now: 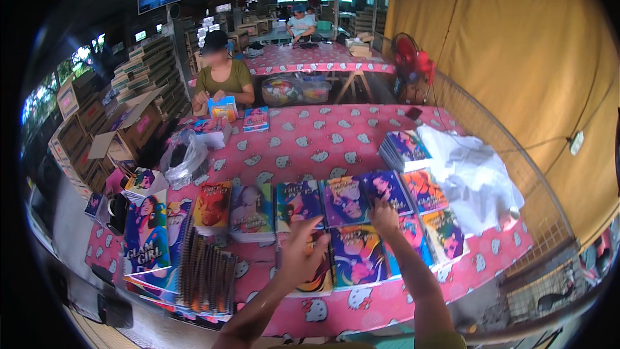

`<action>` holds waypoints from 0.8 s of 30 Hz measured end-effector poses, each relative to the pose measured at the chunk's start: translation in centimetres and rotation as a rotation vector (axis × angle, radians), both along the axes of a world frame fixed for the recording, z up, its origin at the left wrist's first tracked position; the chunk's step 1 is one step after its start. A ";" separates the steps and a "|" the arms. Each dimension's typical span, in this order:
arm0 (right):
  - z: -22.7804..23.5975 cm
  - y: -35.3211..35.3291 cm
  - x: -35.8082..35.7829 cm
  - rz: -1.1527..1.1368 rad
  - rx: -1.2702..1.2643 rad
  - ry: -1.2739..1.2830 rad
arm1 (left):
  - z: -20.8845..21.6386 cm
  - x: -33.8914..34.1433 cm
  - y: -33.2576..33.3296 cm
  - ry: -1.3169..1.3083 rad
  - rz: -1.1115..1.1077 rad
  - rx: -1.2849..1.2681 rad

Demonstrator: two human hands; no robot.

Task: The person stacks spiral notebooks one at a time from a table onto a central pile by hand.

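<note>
Bright cover-printed notebooks stand in two rows of stacks in front of me. My left hand point(303, 255), a little blurred, hovers over a notebook with an orange and dark cover point(318, 279), fingers spread and nothing held. My right hand point(385, 214) reaches to a purple notebook point(387, 189) in the back row, its fingertips at the near edge of the cover, slightly apart. Beside that one lies another purple notebook point(347, 201). A blue and yellow notebook point(358, 255) is in the front row between my forearms.
Spiral-bound notebooks point(205, 274) are piled at the near left. A clear plastic bag point(184, 158) sits behind them. White sheeting point(468, 178) covers the right side beside another notebook stack point(405, 150). Across the table a person point(223, 81) handles a notebook. A red fan point(410, 58) stands behind.
</note>
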State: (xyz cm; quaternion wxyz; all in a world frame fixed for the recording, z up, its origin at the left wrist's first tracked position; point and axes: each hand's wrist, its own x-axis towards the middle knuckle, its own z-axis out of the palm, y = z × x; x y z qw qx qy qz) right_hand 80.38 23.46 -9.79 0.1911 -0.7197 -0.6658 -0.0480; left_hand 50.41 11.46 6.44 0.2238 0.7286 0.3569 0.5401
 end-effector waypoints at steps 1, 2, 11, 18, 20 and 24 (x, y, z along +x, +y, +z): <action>2.5 0.2 -1.7 0.025 -0.055 0.165 | -4.3 1.9 3.8 0.069 0.028 -0.145; 3.6 0.4 -0.4 0.122 -0.032 0.350 | -7.7 4.4 7.0 0.186 0.088 -0.112; 1.1 1.3 13.7 -0.311 0.023 -0.154 | -14.5 14.2 16.6 0.812 0.351 -0.255; 4.9 0.5 15.7 -0.187 0.548 0.668 | -13.9 20.2 16.3 0.755 0.275 -0.209; 5.8 -2.7 13.2 -0.042 0.653 1.200 | -14.2 20.4 16.9 0.666 0.238 -0.338; 8.1 -10.9 5.9 0.313 0.484 1.886 | -14.3 15.8 18.5 -0.195 -0.072 -0.815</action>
